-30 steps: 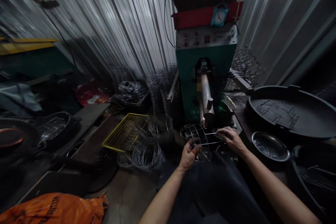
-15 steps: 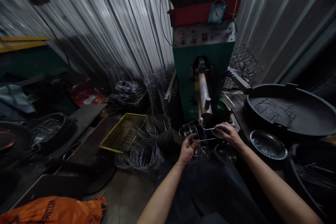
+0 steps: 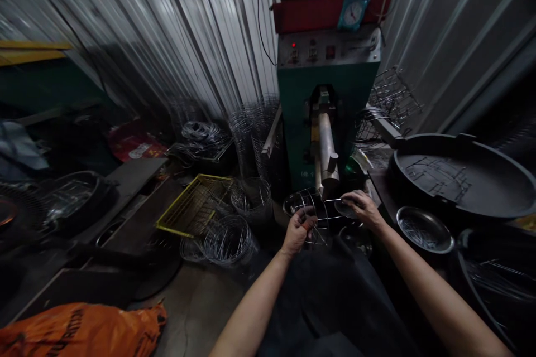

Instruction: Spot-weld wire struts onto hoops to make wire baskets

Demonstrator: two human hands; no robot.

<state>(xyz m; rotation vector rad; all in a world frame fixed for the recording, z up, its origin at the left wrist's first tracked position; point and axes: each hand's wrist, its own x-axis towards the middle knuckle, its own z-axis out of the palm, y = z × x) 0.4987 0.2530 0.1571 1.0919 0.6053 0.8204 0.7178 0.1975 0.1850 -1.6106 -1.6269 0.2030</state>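
A round wire frame (image 3: pixel 300 196) sits just below the electrode arms of a green spot-welding machine (image 3: pixel 330 142). My left hand (image 3: pixel 298 232) is closed on the near side of this frame, and a few thin wires stick out below the fingers. To the right of the electrode tips, my right hand (image 3: pixel 363 207) pinches the end of a thin metal rod (image 3: pixel 333 199). The rod's other end lies at the electrode tips, close to the frame. Whether rod and frame are joined, I cannot tell.
Left of me stand a yellow wire basket (image 3: pixel 184 206) and coiled wire cylinders (image 3: pixel 228 240). On my right are a large black pan (image 3: pixel 494 178) with wire pieces and a small metal bowl (image 3: pixel 444 245) of short rods. An orange bag (image 3: pixel 84 329) lies at the lower left.
The head view has shifted slightly. Both hands keep their grips, and the rod's left end now shows right at the electrode tips, with the frame turned a little.
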